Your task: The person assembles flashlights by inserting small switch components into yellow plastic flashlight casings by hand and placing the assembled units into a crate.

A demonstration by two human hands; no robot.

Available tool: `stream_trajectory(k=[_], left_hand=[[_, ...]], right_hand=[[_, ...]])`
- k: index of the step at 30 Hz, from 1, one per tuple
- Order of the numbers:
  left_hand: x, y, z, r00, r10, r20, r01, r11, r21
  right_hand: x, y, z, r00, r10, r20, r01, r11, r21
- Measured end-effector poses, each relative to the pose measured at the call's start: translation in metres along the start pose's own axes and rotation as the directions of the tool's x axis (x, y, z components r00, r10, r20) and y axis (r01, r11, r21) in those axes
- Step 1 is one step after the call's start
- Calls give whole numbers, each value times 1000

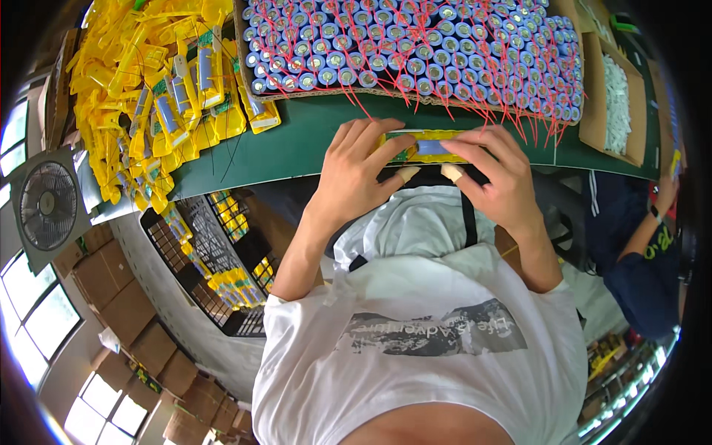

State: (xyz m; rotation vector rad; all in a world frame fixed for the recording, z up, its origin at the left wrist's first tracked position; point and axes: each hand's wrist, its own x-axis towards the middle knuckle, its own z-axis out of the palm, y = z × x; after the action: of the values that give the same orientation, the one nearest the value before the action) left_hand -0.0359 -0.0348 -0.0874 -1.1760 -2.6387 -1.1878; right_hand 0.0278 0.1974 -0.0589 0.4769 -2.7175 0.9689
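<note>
At the near edge of the green table (pixel 289 148), a yellow plastic housing (pixel 443 158) lies lengthwise between my hands. A blue cylindrical battery cell (pixel 429 147) sits inside it, with a bit of green at its left end. My left hand (pixel 354 167) grips the left end of the housing, fingers over the top and thumb at the near side. On the right end, my right hand (pixel 506 174) is closed, its fingertips against the cell and housing. Both thumbs wear pale finger covers. My fingers partly hide the housing's two ends.
Beyond my hands, a cardboard tray (pixel 326 92) holds many upright blue cells with red wires. Yellow housings (pixel 111 81) are heaped at left. A carton (pixel 635 141) of white pieces stands at right. Below left are a black crate (pixel 178 278) and a fan (pixel 48 204); a co-worker's arm (pixel 644 230) shows at right.
</note>
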Motion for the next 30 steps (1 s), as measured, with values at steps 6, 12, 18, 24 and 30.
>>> stream_trajectory(k=[6, 12, 18, 24, 30], left_hand=[[-4, -8, 12, 997, 31, -67, -30, 999, 16], [-9, -10, 16, 995, 17, -102, -17, 1000, 2], [-9, -11, 17, 991, 49, -123, -47, 999, 24], [-13, -11, 18, 983, 58, -174, -62, 998, -18], [-13, -15, 18, 981, 58, -185, -57, 998, 10]], right_hand=[[16, -8, 18, 996, -2, 93, 12, 993, -114], [17, -16, 21, 995, 13, 96, 4, 984, -177], [14, -14, 24, 988, -101, 121, 135, 938, -319], [18, -17, 26, 979, -100, 176, 156, 927, -340], [19, -8, 31, 983, -112, 142, 144, 961, -236]])
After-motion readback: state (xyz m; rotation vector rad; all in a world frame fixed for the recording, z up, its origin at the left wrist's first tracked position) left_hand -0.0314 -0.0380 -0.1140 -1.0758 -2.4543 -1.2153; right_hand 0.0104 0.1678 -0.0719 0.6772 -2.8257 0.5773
